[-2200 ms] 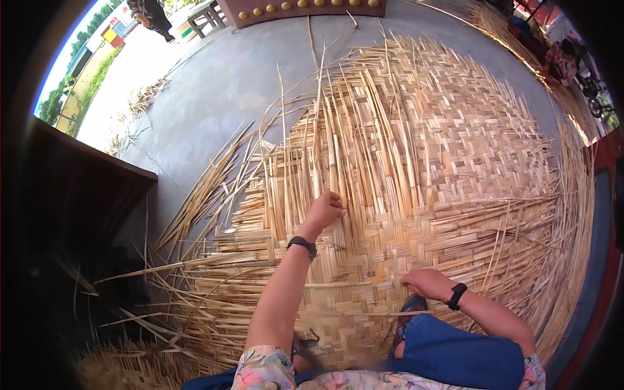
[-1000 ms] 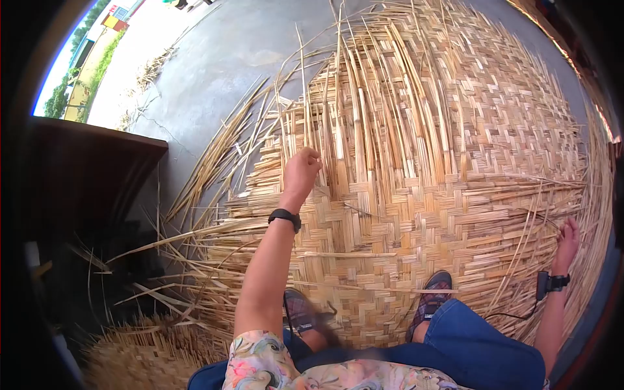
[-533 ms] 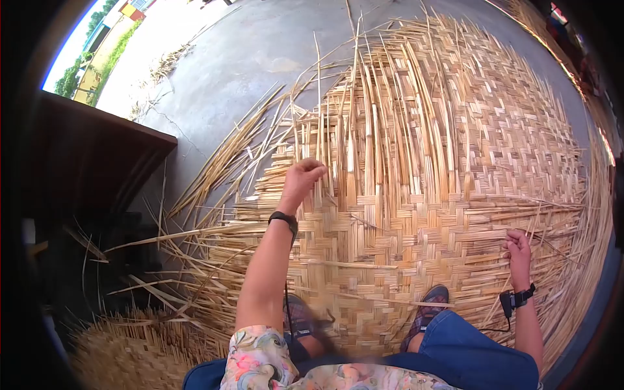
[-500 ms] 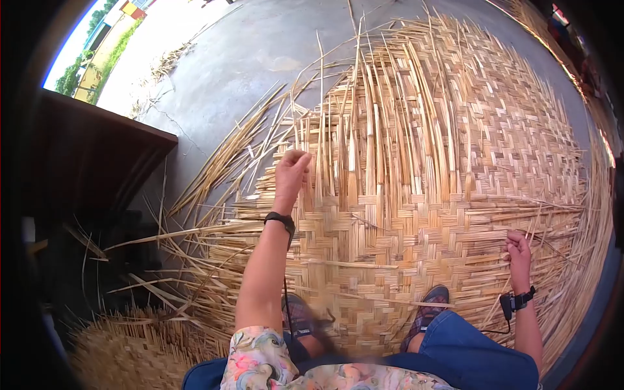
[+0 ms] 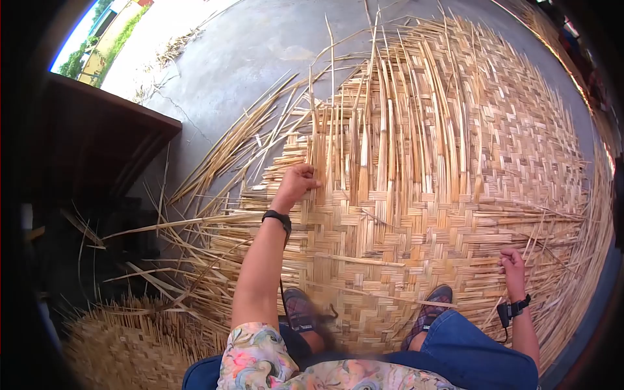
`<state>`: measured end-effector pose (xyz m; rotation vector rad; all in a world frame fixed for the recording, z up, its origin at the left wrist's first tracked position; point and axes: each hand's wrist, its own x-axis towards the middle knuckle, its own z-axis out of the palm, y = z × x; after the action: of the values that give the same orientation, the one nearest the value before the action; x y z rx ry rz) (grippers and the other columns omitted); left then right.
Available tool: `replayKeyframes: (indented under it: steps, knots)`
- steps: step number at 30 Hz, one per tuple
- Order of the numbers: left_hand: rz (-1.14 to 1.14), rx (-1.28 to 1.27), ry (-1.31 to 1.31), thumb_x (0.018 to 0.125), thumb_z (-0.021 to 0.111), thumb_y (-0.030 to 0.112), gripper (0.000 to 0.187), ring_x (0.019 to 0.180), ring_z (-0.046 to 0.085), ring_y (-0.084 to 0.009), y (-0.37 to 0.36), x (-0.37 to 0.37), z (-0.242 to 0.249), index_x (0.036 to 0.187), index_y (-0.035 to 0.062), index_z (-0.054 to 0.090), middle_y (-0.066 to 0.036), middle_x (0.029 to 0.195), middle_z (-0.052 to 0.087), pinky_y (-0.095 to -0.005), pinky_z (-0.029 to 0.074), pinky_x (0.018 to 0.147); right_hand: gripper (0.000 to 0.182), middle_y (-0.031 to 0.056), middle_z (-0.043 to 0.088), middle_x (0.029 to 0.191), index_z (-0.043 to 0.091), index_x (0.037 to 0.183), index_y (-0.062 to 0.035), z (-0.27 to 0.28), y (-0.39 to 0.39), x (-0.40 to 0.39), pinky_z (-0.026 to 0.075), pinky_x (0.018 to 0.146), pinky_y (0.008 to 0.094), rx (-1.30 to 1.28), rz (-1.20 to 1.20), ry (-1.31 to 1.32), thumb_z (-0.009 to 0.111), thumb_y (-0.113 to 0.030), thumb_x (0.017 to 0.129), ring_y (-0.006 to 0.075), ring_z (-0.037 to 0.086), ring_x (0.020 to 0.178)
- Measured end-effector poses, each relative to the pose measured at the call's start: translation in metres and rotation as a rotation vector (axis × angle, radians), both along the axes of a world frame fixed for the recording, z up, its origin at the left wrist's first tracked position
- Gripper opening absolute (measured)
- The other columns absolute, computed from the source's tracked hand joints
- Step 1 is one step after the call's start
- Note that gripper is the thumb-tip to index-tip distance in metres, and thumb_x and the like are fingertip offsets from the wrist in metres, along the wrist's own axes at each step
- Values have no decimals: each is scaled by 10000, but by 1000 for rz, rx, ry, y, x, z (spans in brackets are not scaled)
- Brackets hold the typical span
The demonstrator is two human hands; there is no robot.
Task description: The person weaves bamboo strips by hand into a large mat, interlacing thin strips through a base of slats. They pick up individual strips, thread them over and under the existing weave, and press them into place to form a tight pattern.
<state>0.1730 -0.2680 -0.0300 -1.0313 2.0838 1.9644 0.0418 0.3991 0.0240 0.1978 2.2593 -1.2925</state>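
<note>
A large woven mat [image 5: 416,253] of flat straw-coloured reed strips spreads under my feet. My left hand [image 5: 297,185] is at the mat's left part, thumb and fingers pinched on a reed strip [image 5: 316,146] where lengthwise strips meet the woven part. Several loose lengthwise strips [image 5: 390,140] lie side by side beyond it, pointing away from me. On the right, my right hand [image 5: 513,266] hovers over or rests on the mat with its fingers curled. Whatever those fingers hold, if anything, cannot be made out.
Loose reed strips [image 5: 227,153] lie on the grey concrete floor [image 5: 260,52] to the left. A dark wooden piece of furniture [image 5: 110,136] stands at far left. Another woven piece [image 5: 130,344] is at lower left. My shoes [image 5: 432,305] stand on the mat.
My left hand has come down toward the woven part, and its fingertips now point right. My right hand has drawn slightly nearer to me. The whole view has shifted a little.
</note>
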Motion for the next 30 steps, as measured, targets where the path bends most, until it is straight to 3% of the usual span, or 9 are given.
replayKeyframes:
  steps: [4,12,18,20,21,22,24,28,30]
  knots:
    - [142,132,58,875,752,26,231,702,599,-80,1,0,18,1094,-1,683,-3,816,658,-234,487,636,215,20,636,1047,614,1168,-50,-1,-6,7,502,677,227,-12,54,-43,530,-48,971,95,617,849]
    - [-238,29,-90,836,748,-8,173,765,633,-93,-20,-4,46,998,31,700,-20,888,699,-277,536,656,167,14,651,945,638,1109,-49,-6,-12,22,504,667,234,-3,175,-88,549,-42,968,85,623,825]
    - [-102,-227,-22,807,707,-65,125,668,604,-106,-9,1,-15,909,7,699,-26,747,660,-261,475,572,178,63,699,971,656,1114,-12,11,-9,50,529,760,283,33,374,117,569,-44,962,140,659,863]
    - [18,-134,185,824,623,-114,237,604,549,-92,0,-1,-49,1009,11,706,-5,725,618,-256,439,533,186,135,683,1034,642,1115,-17,33,4,66,524,847,368,220,426,144,554,-85,966,255,668,939]
    - [-173,-265,123,836,595,-123,316,576,488,-100,28,-33,-33,1100,24,686,-1,745,589,-268,394,504,196,139,665,1044,636,1133,-25,44,9,79,517,866,372,259,411,193,547,-85,969,256,659,970]
    - [33,-244,-8,859,603,-90,428,619,475,-117,27,2,4,1267,38,605,-7,773,573,-290,395,543,206,143,648,1053,630,1151,-33,53,17,96,511,885,376,301,398,239,539,-84,972,256,649,1002]
    - [19,-145,202,952,608,33,549,822,569,-145,35,8,13,1471,69,431,-51,930,633,-306,469,721,207,141,635,1069,612,1153,-43,56,39,128,508,878,407,337,252,299,541,-96,967,295,643,1009]
    - [418,-422,390,1029,585,142,412,1082,596,-186,-2,-2,-22,1423,63,492,-109,1207,616,-314,507,857,211,162,604,1054,585,1121,-34,40,88,204,511,845,451,419,-275,308,594,-115,927,359,624,971]
    - [275,-482,434,1035,567,130,363,1048,603,-171,17,-16,-23,1389,60,529,-91,1179,630,-304,506,839,216,160,605,1033,588,1089,-32,23,115,243,510,835,459,621,-445,227,622,-154,914,366,623,948]
